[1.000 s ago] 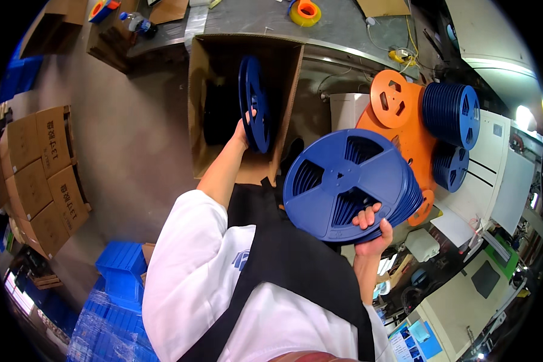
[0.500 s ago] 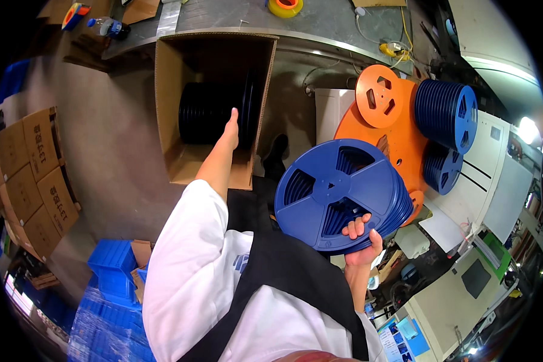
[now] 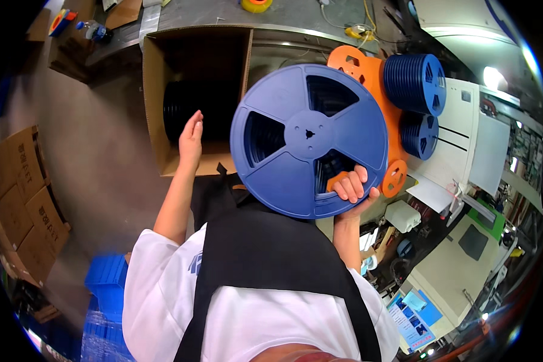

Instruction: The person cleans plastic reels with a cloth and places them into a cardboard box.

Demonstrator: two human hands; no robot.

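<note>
My right hand (image 3: 353, 190) grips the lower rim of a stack of large blue plastic reels (image 3: 308, 136), held up flat toward the camera, fingers through one of its windows. My left hand (image 3: 190, 137) is empty with fingers together and straight, raised just in front of an open cardboard box (image 3: 157, 96) that lies on its side. Inside the box a row of dark reels (image 3: 184, 111) stands on edge. My left hand touches nothing.
Orange reels (image 3: 359, 66) and stacks of blue reels (image 3: 413, 84) sit at the right on a white machine (image 3: 476, 151). Folded cardboard boxes (image 3: 18, 205) lean at the left. Blue crates (image 3: 105, 283) stand at the lower left. A yellow tape roll (image 3: 255, 5) lies on the bench behind.
My left hand let go of a blue reel inside the box and drew back out of it. My right hand lifted the blue reels higher and toward the middle.
</note>
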